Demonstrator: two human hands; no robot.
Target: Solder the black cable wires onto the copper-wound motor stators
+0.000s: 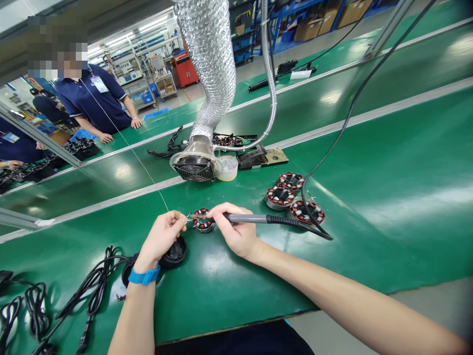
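My right hand (238, 235) is closed around the grey handle of a soldering iron (249, 218), whose tip points left. Under the tip sits a motor stator (204, 226) with copper windings and white parts. My left hand (164, 234) pinches a thin strand of solder wire (167, 208) that comes down from above, close to the iron's tip. Whether the tip touches the wire or a lead is too small to tell. A blue strap (144, 277) is round my left wrist. Beneath that hand lies a round black housing (173, 252), partly hidden.
Three more stators (280, 196) stand to the right beside the iron's cable (347, 121). A fume fan (194, 167) on a foil duct (207, 54) is ahead, near an iron stand (254, 158). Black power cords (98, 291) lie left. A person (98, 103) stands across the bench.
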